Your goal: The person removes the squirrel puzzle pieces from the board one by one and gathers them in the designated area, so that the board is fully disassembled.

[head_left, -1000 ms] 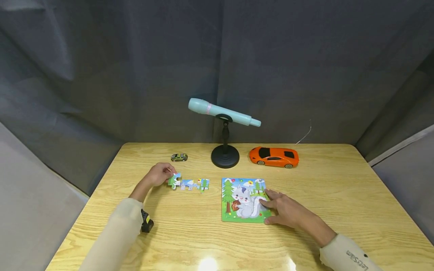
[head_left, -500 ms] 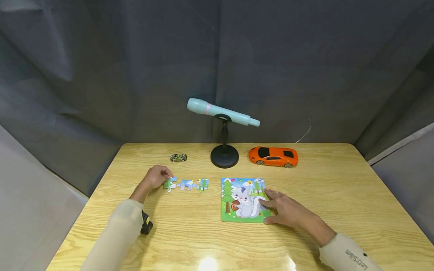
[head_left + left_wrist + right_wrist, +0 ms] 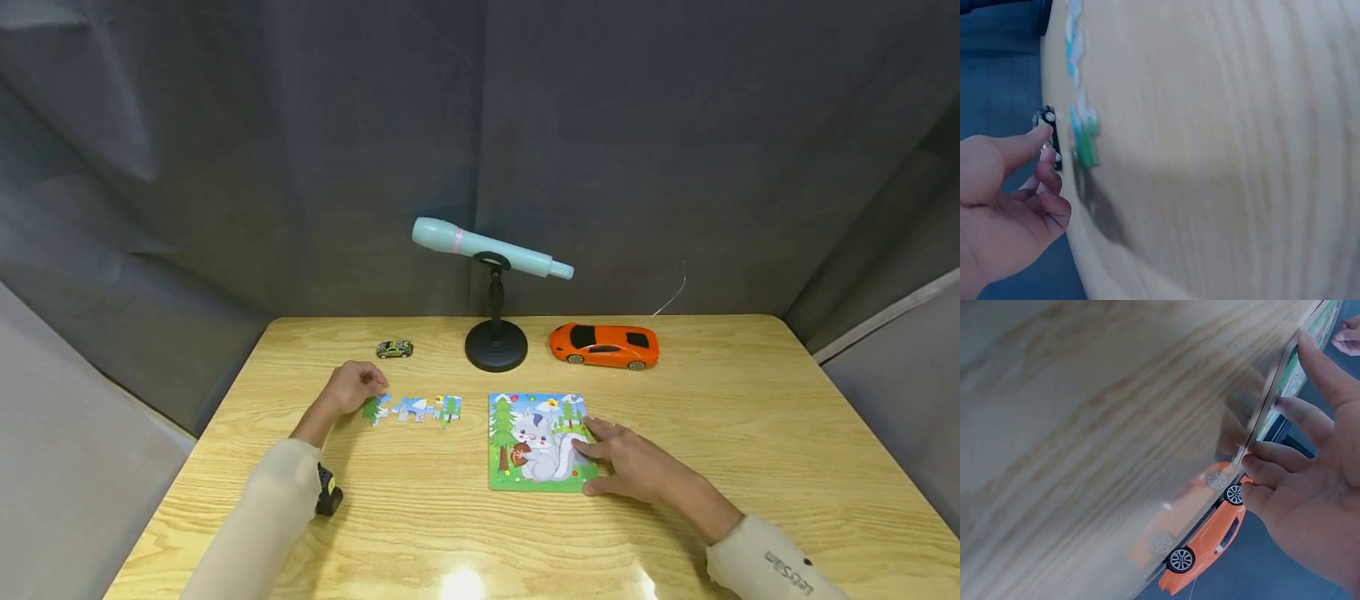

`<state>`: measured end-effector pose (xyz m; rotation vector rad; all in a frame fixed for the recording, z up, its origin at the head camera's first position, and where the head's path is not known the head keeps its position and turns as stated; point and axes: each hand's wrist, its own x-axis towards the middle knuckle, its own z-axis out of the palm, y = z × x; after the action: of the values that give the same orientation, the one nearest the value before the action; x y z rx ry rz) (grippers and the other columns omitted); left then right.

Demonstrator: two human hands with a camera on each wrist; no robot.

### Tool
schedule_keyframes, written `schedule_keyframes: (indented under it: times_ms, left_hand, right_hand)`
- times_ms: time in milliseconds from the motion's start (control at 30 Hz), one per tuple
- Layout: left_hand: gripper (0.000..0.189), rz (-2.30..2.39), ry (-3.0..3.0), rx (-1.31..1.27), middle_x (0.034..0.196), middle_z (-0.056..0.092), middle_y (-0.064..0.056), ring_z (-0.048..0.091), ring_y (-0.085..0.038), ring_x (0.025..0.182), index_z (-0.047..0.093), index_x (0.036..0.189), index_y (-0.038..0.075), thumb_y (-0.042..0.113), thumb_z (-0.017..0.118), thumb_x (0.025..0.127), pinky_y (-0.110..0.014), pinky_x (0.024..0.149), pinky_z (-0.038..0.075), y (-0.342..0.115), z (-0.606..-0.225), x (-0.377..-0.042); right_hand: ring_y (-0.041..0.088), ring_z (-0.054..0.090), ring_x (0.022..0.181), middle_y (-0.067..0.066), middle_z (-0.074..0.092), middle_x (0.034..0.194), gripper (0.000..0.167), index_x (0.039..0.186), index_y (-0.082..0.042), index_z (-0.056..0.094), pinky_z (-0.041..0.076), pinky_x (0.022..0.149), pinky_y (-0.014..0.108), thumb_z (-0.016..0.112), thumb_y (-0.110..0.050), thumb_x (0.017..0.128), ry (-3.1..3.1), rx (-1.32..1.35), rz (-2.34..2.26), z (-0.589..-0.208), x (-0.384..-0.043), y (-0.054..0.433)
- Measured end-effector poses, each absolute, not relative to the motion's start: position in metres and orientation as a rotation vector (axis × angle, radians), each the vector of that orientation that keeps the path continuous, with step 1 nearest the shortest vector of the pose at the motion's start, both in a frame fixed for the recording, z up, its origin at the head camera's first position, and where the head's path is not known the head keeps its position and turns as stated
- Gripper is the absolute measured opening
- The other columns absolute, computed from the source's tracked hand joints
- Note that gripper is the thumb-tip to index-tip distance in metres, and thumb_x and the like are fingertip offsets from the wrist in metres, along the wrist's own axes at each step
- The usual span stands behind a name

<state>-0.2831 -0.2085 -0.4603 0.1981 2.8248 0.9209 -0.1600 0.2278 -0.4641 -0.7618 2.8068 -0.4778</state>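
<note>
My left hand [image 3: 356, 387] hovers just above a corner puzzle piece [image 3: 374, 409] with a green tree, at the left end of a row. In the left wrist view that piece [image 3: 1087, 145] lies on the table, apart from the loosely bent fingers, which hold nothing. To its right in the head view lie a sky-coloured puzzle piece [image 3: 412, 408] and a tree puzzle piece [image 3: 450, 409]. My right hand [image 3: 633, 462] rests its spread fingers on the right edge of a squirrel puzzle [image 3: 534, 442], the thumb at the lower corner.
Behind the pieces stands a small green toy car [image 3: 394, 349]. A light-blue microphone [image 3: 502, 252] sits on a black stand [image 3: 497, 346] at the back middle. Right of it is an orange toy car [image 3: 604, 347]. A dark curtain [image 3: 637, 150] hangs behind the wooden table [image 3: 420, 525].
My left hand first set the corner piece down a little to the left, then let go of it and rose slightly. The right hand stays on the puzzle.
</note>
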Motion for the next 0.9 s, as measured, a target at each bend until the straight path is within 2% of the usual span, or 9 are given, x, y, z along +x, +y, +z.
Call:
schedule_keyframes:
  times_ms: [233,367,633,900]
  left_hand:
    - [0.022,0.992,2.762,0.256,0.101,0.061,-0.014,0.058,-0.021,0.079,0.063,0.11,0.001,0.014,0.061,0.093,-0.028,0.065,0.046,-0.18,-0.45,-0.283]
    - [0.028,1.037,2.728,0.284,0.106,0.059,-0.012,0.053,-0.018,0.079,0.06,0.117,0.002,0.015,0.062,0.092,-0.026,0.064,0.044,-0.156,-0.446,-0.281]
    - [0.03,1.126,2.638,0.382,0.112,0.058,-0.014,0.054,-0.017,0.074,0.06,0.118,0.003,0.014,0.064,0.091,-0.026,0.061,0.045,-0.104,-0.443,-0.276]
    - [0.029,1.11,2.574,0.536,0.113,0.06,-0.014,0.055,-0.017,0.081,0.062,0.115,0.003,0.015,0.065,0.089,-0.026,0.065,0.045,-0.049,-0.448,-0.266]
  right_hand:
    - [0.047,0.039,0.132,0.026,0.038,0.146,0.067,0.129,-0.007,0.058,0.036,0.103,0.058,0.075,-0.043,0.076,2.838,-0.748,-0.451,-0.466,-0.159,0.229]
    - [0.046,0.038,0.132,0.023,0.039,0.146,0.065,0.129,-0.008,0.059,0.036,0.104,0.057,0.074,-0.043,0.076,2.843,-0.721,-0.442,-0.467,-0.158,0.229]
    - [0.043,0.04,0.132,0.019,0.043,0.145,0.063,0.126,-0.008,0.061,0.037,0.104,0.056,0.076,-0.043,0.075,2.863,-0.715,-0.53,-0.466,-0.155,0.232]
    - [0.042,0.041,0.132,0.022,0.042,0.144,0.067,0.127,-0.001,0.058,0.038,0.103,0.054,0.078,-0.038,0.075,2.885,-0.709,-0.557,-0.465,-0.155,0.237]
